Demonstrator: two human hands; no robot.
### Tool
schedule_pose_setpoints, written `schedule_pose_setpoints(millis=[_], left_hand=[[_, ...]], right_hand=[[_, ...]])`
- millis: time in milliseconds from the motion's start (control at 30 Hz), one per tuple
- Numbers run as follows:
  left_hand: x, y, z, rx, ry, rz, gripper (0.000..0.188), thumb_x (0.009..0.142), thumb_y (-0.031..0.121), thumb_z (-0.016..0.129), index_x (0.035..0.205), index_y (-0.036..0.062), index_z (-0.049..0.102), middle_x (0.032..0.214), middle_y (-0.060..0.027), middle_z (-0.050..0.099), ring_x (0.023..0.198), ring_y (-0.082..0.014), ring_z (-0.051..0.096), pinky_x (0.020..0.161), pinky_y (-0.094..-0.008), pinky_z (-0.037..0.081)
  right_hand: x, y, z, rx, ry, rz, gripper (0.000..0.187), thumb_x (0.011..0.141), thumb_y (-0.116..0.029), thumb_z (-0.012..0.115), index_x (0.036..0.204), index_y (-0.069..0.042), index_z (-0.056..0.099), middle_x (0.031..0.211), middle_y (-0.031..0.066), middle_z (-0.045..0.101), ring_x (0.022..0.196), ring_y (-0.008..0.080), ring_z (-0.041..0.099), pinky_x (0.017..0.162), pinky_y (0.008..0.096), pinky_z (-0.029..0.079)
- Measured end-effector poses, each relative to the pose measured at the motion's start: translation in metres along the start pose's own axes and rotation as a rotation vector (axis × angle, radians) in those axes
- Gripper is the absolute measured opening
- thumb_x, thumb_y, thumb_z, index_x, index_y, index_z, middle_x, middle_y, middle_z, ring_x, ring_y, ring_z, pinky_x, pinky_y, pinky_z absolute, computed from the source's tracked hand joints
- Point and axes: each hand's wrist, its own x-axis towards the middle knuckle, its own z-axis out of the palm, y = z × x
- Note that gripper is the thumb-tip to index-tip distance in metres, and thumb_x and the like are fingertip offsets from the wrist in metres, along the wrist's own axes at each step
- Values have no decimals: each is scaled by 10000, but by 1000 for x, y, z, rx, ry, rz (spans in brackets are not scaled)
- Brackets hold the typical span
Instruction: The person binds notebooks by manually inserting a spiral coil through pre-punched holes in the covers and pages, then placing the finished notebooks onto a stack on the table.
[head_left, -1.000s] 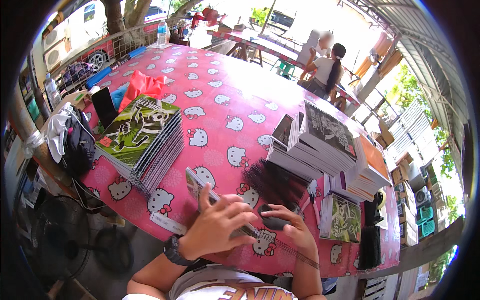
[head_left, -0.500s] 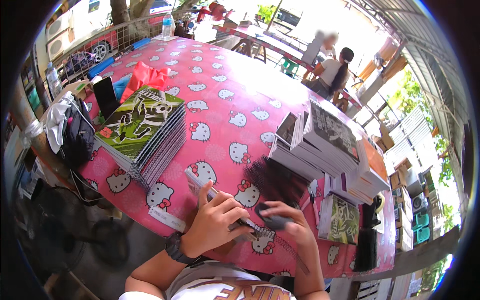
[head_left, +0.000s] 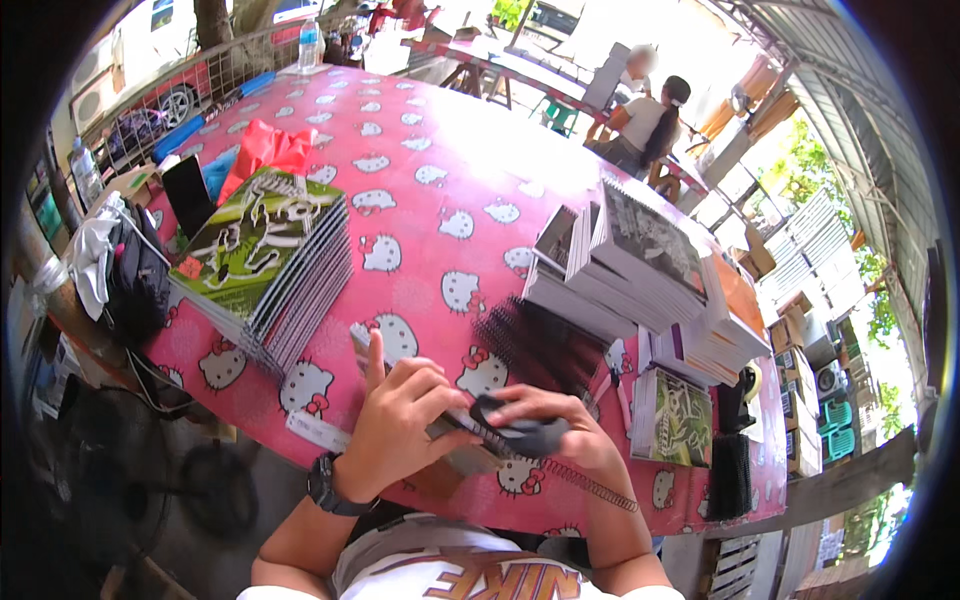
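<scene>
My left hand (head_left: 405, 425) is closed around a notebook (head_left: 360, 338), which stands tilted on its edge near the front of the table. A thin dark spiral coil (head_left: 600, 487) runs along the notebook's edge, and its loose end trails to the right beneath my right wrist. In my right hand (head_left: 570, 425) is a rounded black object (head_left: 535, 438), pressed against the coil at the notebook's right end. Its exact kind does not show. Fingers hide much of the notebook.
Coil-bound green notebooks (head_left: 255, 235) stand stacked at left. Dark loose coils (head_left: 545, 345) lie before unbound book stacks (head_left: 640, 245) at right. Nearer are smaller green-covered sheets (head_left: 675, 415) and a black coil bundle (head_left: 730, 480). A white strip (head_left: 318, 430) lies at the front edge. Two people sit beyond.
My right hand has brought the black object left against the coil and the notebook's edge. The left hand keeps its hold. The whole view has shifted slightly.
</scene>
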Motion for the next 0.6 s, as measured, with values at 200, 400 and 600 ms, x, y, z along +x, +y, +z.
schedule_pose_setpoints(millis=[200, 400, 600], left_hand=[[1, -5, -5, 81, 22, -57, 434, 570, 335, 800, 926, 152, 633, 838, 2, 569, 1000, -193, 531, 1096, -623, 59], [0, -5, -8, 45, 56, -55, 484, 578, 313, 803, 996, 151, 621, 860, -4, 582, 956, -199, 542, 1098, -612, 72], [1, -7, -9, 67, 47, -57, 624, 572, 359, 821, 1113, 165, 578, 864, -2, 599, 970, -208, 563, 1113, -572, 83]], right_hand=[[7, 7, -1, -146, 81, 58, 568, 744, -511, 628, 1047, -32, 672, 1128, 199, 570, 1110, 292, 501, 947, 401, 376], [17, -1, 0, -87, 61, 29, 609, 725, -547, 621, 1041, -29, 671, 1123, 187, 570, 1080, 283, 520, 948, 397, 370], [31, 6, -4, -516, 120, 168, 696, 710, -594, 597, 1060, 5, 651, 1148, 167, 577, 1145, 300, 483, 969, 402, 363]])
